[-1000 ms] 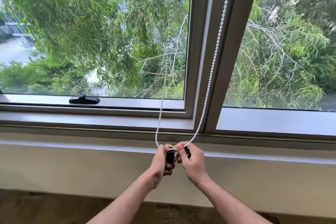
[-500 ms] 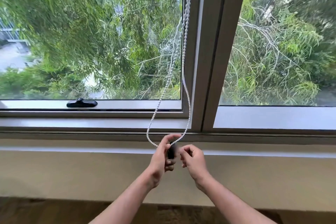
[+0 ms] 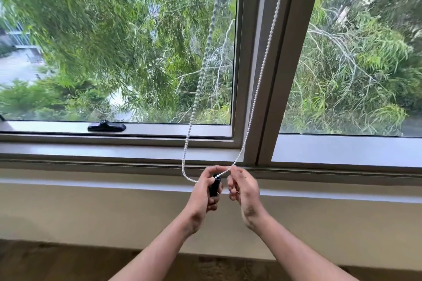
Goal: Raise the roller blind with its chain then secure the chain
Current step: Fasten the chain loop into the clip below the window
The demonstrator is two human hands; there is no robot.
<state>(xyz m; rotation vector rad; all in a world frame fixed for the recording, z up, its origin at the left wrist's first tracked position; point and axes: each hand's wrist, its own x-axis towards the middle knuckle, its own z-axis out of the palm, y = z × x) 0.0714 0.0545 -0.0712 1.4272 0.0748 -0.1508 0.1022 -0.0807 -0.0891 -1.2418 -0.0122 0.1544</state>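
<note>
Two bare forearms reach up from the bottom edge toward the window. Left hand [image 3: 202, 194] curled round a small black chain holder [image 3: 214, 186], thumb on top, fingers wrapped beneath; the holder stands roughly upright in the grip. Right hand [image 3: 243, 187] just beside it, not touching the left, thumb and forefinger pinching the bead chain [image 3: 255, 102] right where it comes down to the hands; its other fingers are loosely curled and hold nothing.

The chain is white, made of small round beads, and forms a long loop. One strand runs taut from the right hand's pinch up and to the right along the central window mullion [image 3: 271, 75], out of frame at the top. The other strand leaves the top of the holder, sags in a short U to the left of the left hand, then climbs in front of the left pane, looking greyer and blurred higher up. Both strands converge toward the holder top. Roller blind itself not in view.

Behind the hands, a pale wall ledge [image 3: 91, 183] under a grey aluminium window frame [image 3: 114, 150]. A black window latch [image 3: 106, 126] sits on the left sash's bottom rail. Dark wooden floor [image 3: 45, 262] below. Through the glass, dense green foliage [image 3: 102, 41].
</note>
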